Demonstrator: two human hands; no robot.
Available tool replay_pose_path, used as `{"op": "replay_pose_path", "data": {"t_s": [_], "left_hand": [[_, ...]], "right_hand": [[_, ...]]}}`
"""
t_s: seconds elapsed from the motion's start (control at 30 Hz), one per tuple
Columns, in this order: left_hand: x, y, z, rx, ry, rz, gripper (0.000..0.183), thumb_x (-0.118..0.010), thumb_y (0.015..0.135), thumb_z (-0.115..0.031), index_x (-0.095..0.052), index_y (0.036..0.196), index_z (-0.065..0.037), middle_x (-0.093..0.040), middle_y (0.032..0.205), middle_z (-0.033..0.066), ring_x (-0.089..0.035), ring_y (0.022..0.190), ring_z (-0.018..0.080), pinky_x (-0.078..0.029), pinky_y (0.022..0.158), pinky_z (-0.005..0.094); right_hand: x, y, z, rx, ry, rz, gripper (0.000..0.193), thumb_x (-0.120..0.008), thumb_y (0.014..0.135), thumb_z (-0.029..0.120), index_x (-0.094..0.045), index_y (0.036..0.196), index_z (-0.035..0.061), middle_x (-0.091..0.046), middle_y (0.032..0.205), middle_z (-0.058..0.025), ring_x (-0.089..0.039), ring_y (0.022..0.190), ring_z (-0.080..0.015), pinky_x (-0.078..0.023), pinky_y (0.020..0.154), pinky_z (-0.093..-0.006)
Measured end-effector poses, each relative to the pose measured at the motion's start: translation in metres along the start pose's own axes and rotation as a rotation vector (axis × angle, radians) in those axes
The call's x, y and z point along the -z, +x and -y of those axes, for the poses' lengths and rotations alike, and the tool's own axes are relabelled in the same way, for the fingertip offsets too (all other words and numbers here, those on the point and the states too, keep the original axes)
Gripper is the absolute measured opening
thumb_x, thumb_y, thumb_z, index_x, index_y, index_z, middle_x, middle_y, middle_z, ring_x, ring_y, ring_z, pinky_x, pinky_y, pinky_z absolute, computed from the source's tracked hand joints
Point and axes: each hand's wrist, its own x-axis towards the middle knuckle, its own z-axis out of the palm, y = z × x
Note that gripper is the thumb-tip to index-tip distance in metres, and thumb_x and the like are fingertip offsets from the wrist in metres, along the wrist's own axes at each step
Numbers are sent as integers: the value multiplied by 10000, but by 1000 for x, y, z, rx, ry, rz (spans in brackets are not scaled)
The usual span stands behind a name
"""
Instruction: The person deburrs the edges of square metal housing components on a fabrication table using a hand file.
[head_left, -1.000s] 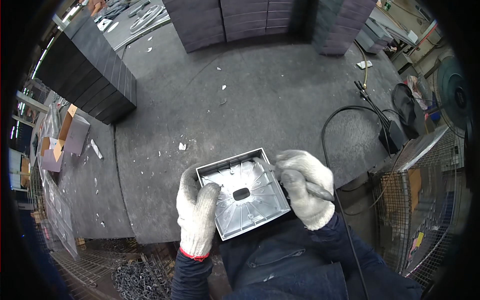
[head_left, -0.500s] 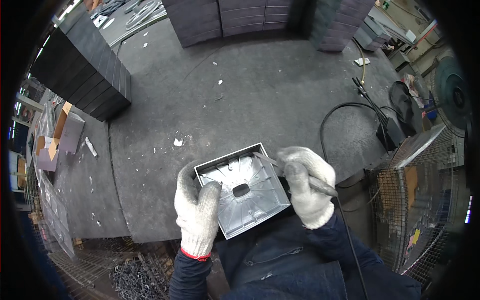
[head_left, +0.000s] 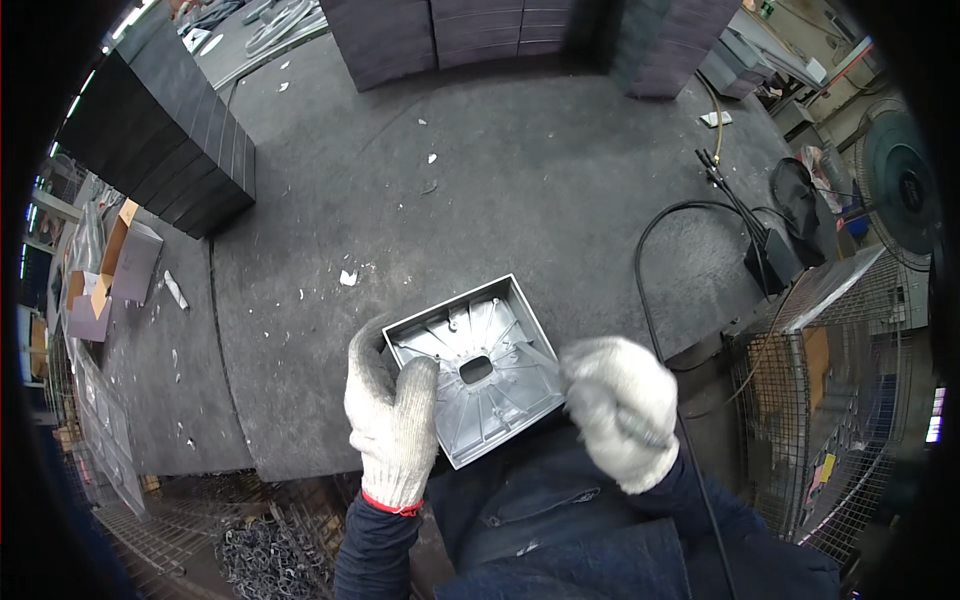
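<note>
My left hand (head_left: pixel 392 415), in a white knitted glove with a red cuff edge, is closed on the left wall of a shallow rectangular metal housing (head_left: pixel 488 405). Its thumb lies over the rim, and the fingers are mostly hidden behind the wall. Silver inside, the housing has ribs fanning out from an oblong hole in its middle. My right hand (head_left: pixel 622 410), gloved too and slightly blurred, is closed around a flat file (head_left: pixel 536 352). The file's narrow grey blade reaches over the right wall into the housing; its handle is mostly covered by the glove.
Stacked dark blocks (head_left: pixel 165 130) stand at the left of the grey worktop (head_left: pixel 330 200), with more stacks (head_left: pixel 480 30) at the back. A black cable (head_left: pixel 645 270) loops past my right hand. A wire cage (head_left: pixel 850 390) and a fan (head_left: pixel 900 175) are at the right; white scraps dot the worktop.
My right hand has moved down and slightly right, and the file's blade has shifted nearer me along the right wall. The left hand keeps its hold on the housing.
</note>
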Motion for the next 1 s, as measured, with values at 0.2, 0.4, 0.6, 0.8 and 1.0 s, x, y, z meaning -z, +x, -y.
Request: {"op": "replay_pose_path", "data": {"t_s": [0.2,0.4,0.6,0.8,1.0], "left_hand": [[-2,-1,-5,20,32,-12,582,-694,970,-9,-547,1526,80,-681,1371,201,-675,1213,241,-555,1068,393],[-3,-5,-1,-31,39,-25,573,-698,969,-25,-562,1515,83,-696,1335,195,-682,1173,232,-564,1035,388],[-4,-3,2,-40,69,-37,579,-699,983,-66,-564,1526,83,-686,1375,189,-666,1196,229,-549,1059,381],[-5,-5,2,-34,11,-49,568,-678,971,-15,-563,1518,86,-676,1393,216,-673,1229,251,-547,1089,408],[-7,-7,6,-125,16,-109,582,-667,965,10,-545,1528,91,-670,1361,204,-681,1197,233,-563,1057,390]], "right_hand": [[9,-11,12,-11,63,-46,126,-815,982,116,-782,986,-6,-794,929,-177,-791,878,-343,-631,805,-422],[13,-19,15,-375,263,-80,164,-761,1028,146,-784,980,-9,-803,941,-146,-781,843,-295,-624,774,-392],[23,-10,23,-189,18,57,190,-794,1024,180,-789,897,39,-791,862,-114,-781,825,-260,-625,766,-387],[31,-11,20,-117,11,21,195,-796,1025,195,-790,885,60,-783,848,-86,-792,851,-277,-630,803,-401],[21,-1,28,-293,94,34,221,-763,1055,208,-797,905,49,-760,816,-90,-756,758,-250,-618,755,-374]]}}
